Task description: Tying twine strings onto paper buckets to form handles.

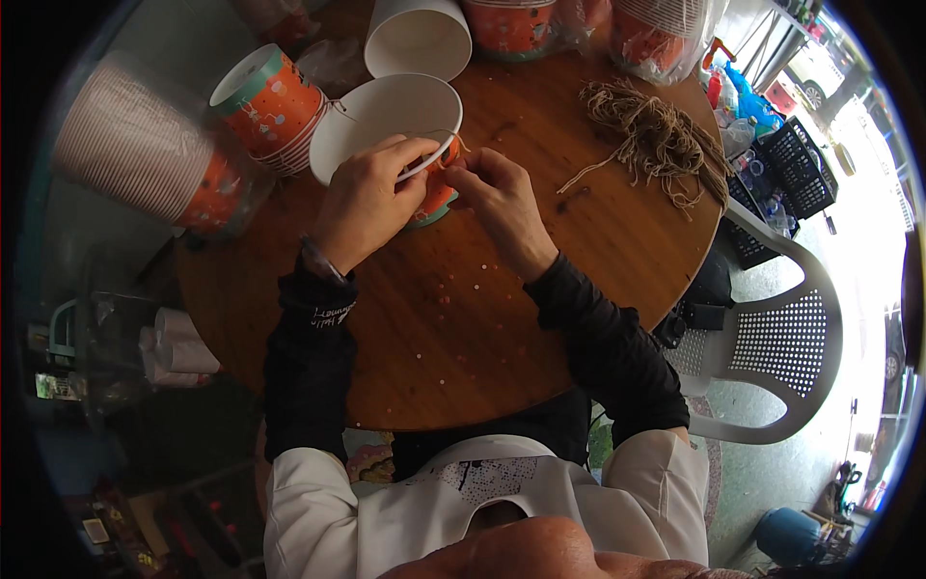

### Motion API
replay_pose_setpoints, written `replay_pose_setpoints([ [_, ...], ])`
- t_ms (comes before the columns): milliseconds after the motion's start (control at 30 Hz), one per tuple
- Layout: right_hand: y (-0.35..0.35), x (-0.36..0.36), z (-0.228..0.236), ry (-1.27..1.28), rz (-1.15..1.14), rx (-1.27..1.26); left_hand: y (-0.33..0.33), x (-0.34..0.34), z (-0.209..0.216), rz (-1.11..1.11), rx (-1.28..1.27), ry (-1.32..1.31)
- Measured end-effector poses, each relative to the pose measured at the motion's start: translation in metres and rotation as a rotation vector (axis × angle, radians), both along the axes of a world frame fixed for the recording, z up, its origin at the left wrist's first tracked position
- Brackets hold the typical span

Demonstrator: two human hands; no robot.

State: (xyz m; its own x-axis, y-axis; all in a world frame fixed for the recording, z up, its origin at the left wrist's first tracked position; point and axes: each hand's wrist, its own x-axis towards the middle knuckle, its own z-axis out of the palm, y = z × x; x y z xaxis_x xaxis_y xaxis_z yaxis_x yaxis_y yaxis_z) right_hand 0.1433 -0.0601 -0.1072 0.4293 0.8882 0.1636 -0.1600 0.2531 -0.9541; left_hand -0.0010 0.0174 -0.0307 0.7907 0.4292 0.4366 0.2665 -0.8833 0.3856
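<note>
A paper bucket (386, 111), white inside and orange with a green band outside, lies tilted on the table with its mouth toward me. My left hand (371, 198) grips its rim, thumb and fingers on either side of the wall. A thin brown twine (434, 131) crosses the rim on the right, and another bit shows at the left rim. Beside that right edge, my right hand (506, 203) is closed in a pinch, apparently on the twine; its fingertips partly hide the spot. Part of the bucket's outer wall is behind my hands.
A tangled bundle of twine (656, 145) lies at the right of the round wooden table (463, 338). Stacked orange buckets (260, 96), a plastic-wrapped stack (135, 145) and a white bucket (418, 43) stand around the far and left side. A grey plastic chair (786, 338) is at the right.
</note>
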Motion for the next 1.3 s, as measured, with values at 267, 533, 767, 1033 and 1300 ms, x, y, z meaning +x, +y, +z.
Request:
replay_pose_setpoints([
  [267, 0.001, 0.000, -0.002, 0.004, 0.023, 0.011, 0.000, 0.000, 0.000, -0.005, -0.003, -0.003],
  [533, -0.001, 0.002, 0.001, -0.005, 0.035, 0.008, 0.001, -0.001, 0.001, -0.003, -0.026, 0.008],
  [767, -0.004, -0.001, 0.008, 0.058, 0.035, 0.004, -0.003, -0.001, 0.004, -0.002, -0.056, 0.041],
  [1033, -0.006, -0.003, 0.009, -0.086, 0.009, 0.027, -0.002, 0.000, 0.001, -0.009, -0.037, 0.061],
  [1300, -0.010, 0.006, 0.020, -0.854, -0.376, 0.243, 0.001, -0.007, 0.003, -0.025, -0.096, -0.010],
])
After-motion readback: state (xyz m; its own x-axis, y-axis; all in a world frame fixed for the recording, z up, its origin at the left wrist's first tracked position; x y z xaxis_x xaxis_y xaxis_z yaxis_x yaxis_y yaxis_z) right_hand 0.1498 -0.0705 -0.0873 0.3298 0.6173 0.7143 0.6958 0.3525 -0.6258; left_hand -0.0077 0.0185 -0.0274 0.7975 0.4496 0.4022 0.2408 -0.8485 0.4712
